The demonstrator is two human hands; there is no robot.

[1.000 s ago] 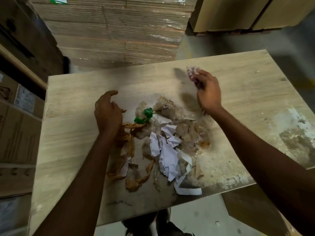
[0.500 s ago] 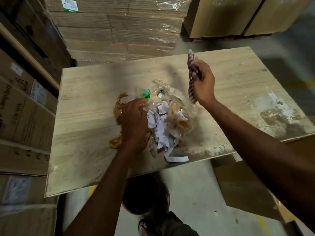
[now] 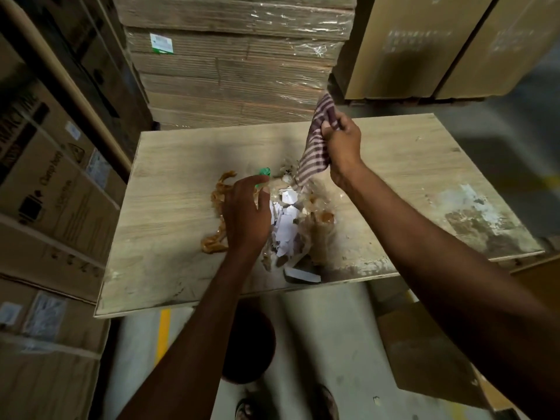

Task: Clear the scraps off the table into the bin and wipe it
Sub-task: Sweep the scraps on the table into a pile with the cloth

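A heap of scraps (image 3: 288, 225) lies near the front edge of the wooden table (image 3: 169, 213): white paper bits, crumpled clear plastic, brown tape strips (image 3: 216, 241) and a green piece (image 3: 264, 172). My left hand (image 3: 247, 213) lies flat on the left side of the heap, fingers spread over it. My right hand (image 3: 341, 147) is raised above the heap and grips a striped cloth (image 3: 316, 147) that hangs down to the scraps. A dark round bin (image 3: 251, 350) stands on the floor below the table's front edge, partly hidden by my left forearm.
Stacked wrapped cardboard (image 3: 236, 62) stands behind the table. Printed cartons (image 3: 45, 192) line the left side. A brown box (image 3: 424, 353) sits on the floor at the right, under my right arm. The table's right part carries a worn white patch (image 3: 472, 213).
My left hand has slid right onto the heap and pushed the scraps toward the front edge. My right hand has lifted the cloth, which now hangs unfolded. The bin has come into view.
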